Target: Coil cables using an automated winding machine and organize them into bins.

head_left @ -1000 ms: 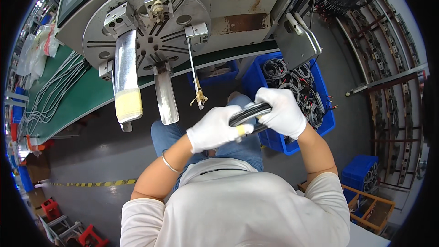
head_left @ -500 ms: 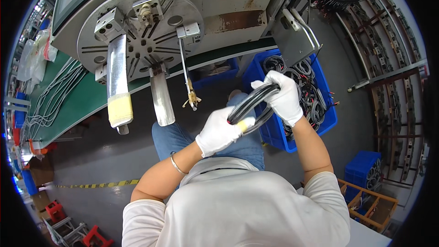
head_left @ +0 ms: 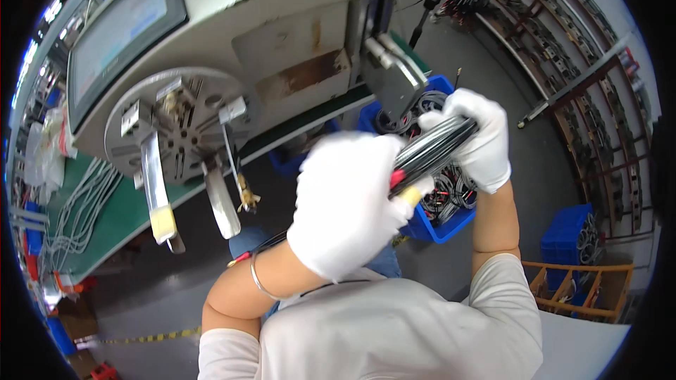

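A coiled bundle of black cable (head_left: 431,153) with red and yellow ends is held up in front of me in both white-gloved hands. My left hand (head_left: 348,204) grips its near end, where the coloured tips stick out. My right hand (head_left: 475,137) wraps around the far end of the coil. Below it stands a blue bin (head_left: 440,207) with more cable coils inside.
A round winding wheel (head_left: 179,130) with metal arms hangs on a grey machine with a screen (head_left: 120,35) at the left. A green bench (head_left: 105,214) carries white cables. Another blue bin (head_left: 570,239) and an orange frame (head_left: 577,288) stand at the right beside wall racks.
Both hands have lifted the cable coil up and toward the camera, with my left hand now much larger in view. My head has tilted, shifting the machine.
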The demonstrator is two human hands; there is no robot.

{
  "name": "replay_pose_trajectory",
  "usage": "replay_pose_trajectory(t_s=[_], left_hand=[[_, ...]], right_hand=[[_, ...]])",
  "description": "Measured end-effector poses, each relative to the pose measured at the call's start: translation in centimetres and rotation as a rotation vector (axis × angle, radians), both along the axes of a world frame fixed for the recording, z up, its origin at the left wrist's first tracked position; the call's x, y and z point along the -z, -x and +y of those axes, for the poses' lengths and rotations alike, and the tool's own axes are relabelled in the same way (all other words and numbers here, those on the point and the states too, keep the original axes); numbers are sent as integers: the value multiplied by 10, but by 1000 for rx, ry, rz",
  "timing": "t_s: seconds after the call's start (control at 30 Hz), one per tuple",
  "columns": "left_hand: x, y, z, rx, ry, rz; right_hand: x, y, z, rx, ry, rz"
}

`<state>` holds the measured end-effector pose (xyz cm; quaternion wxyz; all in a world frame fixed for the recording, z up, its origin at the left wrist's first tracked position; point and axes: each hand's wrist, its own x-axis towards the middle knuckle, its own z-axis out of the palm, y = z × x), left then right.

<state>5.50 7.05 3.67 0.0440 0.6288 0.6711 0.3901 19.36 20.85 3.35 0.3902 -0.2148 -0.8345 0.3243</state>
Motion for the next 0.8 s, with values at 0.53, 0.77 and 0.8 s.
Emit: replay_pose_trajectory(t_s=[0.53, 0.77, 0.8], left_hand=[[56, -14, 131, 214, -606, -713], [51, 28, 162, -9, -370, -930], [53, 33, 165, -21, -384, -883]], right_hand=[[-4, 47, 74, -67, 1044, 922], [20, 91, 109, 55, 616, 840], [26, 94, 115, 143, 536, 763]])
